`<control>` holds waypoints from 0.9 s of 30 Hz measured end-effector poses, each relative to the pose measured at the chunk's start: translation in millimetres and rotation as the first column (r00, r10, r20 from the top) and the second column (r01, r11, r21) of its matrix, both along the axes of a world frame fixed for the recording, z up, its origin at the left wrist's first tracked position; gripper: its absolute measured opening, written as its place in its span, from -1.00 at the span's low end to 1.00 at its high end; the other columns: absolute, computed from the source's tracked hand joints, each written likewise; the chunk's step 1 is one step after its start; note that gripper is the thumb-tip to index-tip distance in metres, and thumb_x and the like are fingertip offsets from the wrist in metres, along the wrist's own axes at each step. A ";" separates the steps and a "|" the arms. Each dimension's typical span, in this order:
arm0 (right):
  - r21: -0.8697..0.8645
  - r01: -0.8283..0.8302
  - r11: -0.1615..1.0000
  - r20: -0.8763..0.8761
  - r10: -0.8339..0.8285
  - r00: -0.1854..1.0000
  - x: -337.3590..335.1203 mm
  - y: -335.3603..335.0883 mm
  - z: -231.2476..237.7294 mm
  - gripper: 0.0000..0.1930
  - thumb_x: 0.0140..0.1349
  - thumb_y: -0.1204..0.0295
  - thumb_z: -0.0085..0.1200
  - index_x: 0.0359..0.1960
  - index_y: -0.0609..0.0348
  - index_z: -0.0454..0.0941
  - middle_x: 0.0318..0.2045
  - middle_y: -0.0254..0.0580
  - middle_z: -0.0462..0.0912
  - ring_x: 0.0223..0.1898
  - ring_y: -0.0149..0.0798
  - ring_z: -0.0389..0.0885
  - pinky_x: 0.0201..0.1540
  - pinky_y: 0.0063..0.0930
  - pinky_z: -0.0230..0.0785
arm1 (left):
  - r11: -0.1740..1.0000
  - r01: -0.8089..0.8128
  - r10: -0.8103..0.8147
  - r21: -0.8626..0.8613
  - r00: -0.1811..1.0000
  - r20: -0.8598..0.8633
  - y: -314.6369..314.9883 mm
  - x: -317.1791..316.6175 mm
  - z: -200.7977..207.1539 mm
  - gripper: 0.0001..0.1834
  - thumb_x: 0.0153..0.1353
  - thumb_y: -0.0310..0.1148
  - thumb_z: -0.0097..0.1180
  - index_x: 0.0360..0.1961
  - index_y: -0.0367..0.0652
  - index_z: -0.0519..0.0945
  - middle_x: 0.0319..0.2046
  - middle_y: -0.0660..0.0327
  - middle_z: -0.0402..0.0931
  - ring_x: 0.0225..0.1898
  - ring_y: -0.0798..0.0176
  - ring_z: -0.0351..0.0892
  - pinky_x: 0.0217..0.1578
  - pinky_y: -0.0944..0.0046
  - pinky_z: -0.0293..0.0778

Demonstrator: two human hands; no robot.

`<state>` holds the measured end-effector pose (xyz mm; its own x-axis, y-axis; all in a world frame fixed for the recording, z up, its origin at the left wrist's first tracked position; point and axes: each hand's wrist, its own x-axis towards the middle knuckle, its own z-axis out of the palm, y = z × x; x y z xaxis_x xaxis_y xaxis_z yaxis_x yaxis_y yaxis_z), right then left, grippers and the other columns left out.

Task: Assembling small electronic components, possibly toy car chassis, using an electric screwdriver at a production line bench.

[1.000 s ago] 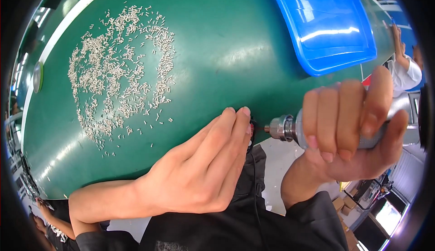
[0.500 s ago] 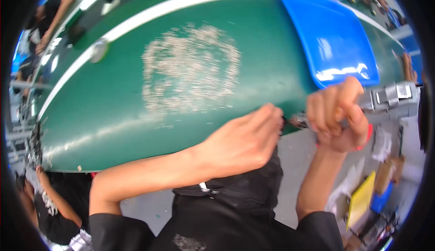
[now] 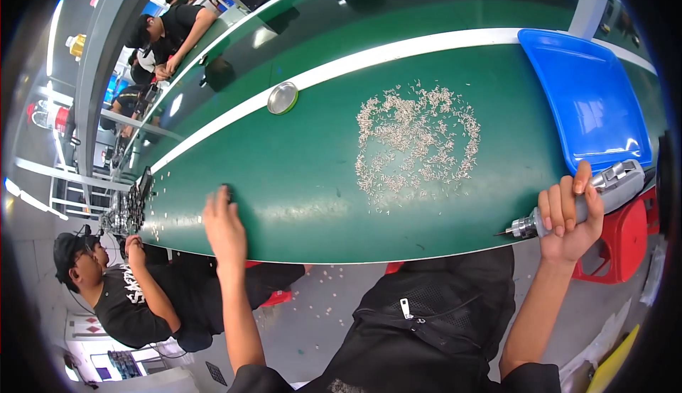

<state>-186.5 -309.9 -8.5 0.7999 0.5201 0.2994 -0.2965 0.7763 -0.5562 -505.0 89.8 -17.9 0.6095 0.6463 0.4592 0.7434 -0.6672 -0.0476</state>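
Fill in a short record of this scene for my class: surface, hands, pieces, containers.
surface: green table
left hand: over the table, small dark thing at its fingertips, grip unclear
right hand: closed around grey power driver, thin bit pointing left
pieces: short, silvery, loosely scattered
containers: blue tray right of pieces; shallow round dish left

Left of centre, the left hand [image 3: 226,228] is slightly blurred, and the dark piece [image 3: 225,188] at its upper end is too small to identify. At right, the right hand [image 3: 570,219] hides part of the grey power tool [image 3: 616,186]. The metal pins [image 3: 408,136], right of centre, are individually indistinct. The lower edge crops the black sleeves [image 3: 529,377] and, at right, a yellow sheet [image 3: 615,361].
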 end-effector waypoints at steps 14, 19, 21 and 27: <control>-0.022 0.079 0.997 -0.203 -0.082 0.976 -9.4 -1.7 -7.4 -0.84 0.31 0.35 -0.16 -0.39 0.13 0.29 -0.81 -0.44 0.14 -0.81 -0.50 0.08 -0.67 -0.53 0.09 | 0.750 0.635 -0.592 -0.184 0.769 0.239 -81.1 175.4 18.7 -0.79 0.10 -0.55 0.17 -0.19 -0.26 0.60 -0.19 0.10 0.53 -0.14 0.04 0.53 -0.12 0.18 0.45; 0.001 0.067 0.998 -0.203 -0.065 0.977 -9.6 -2.2 -7.5 -0.84 0.31 0.34 -0.17 -0.38 0.14 0.29 -0.81 -0.43 0.15 -0.81 -0.49 0.09 -0.67 -0.52 0.09 | 0.746 0.646 -0.629 -0.158 0.763 0.150 -72.4 212.0 27.2 -0.81 0.09 -0.52 0.18 -0.23 -0.27 0.61 -0.28 0.12 0.51 -0.22 0.04 0.51 -0.19 0.14 0.45; 0.013 0.043 0.999 -0.187 -0.039 0.982 -9.1 -3.4 -8.7 -0.84 0.32 0.34 -0.18 -0.38 0.14 0.29 -0.81 -0.43 0.16 -0.81 -0.48 0.11 -0.66 -0.52 0.10 | 0.737 0.659 -0.661 -0.151 0.749 0.042 -72.5 217.2 28.9 -0.84 0.08 -0.53 0.18 -0.27 -0.27 0.61 -0.31 0.16 0.51 -0.26 0.08 0.52 -0.24 0.14 0.46; 0.024 0.022 0.999 -0.195 -0.017 0.981 -8.1 -5.2 -8.0 -0.85 0.32 0.35 -0.19 -0.36 0.14 0.31 -0.81 -0.43 0.17 -0.80 -0.48 0.13 -0.64 -0.52 0.13 | 0.689 0.725 -0.725 -0.026 0.688 -0.030 -68.9 221.5 22.5 -0.92 0.06 -0.54 0.19 -0.38 -0.25 0.59 -0.39 0.21 0.51 -0.35 0.14 0.52 -0.34 0.18 0.48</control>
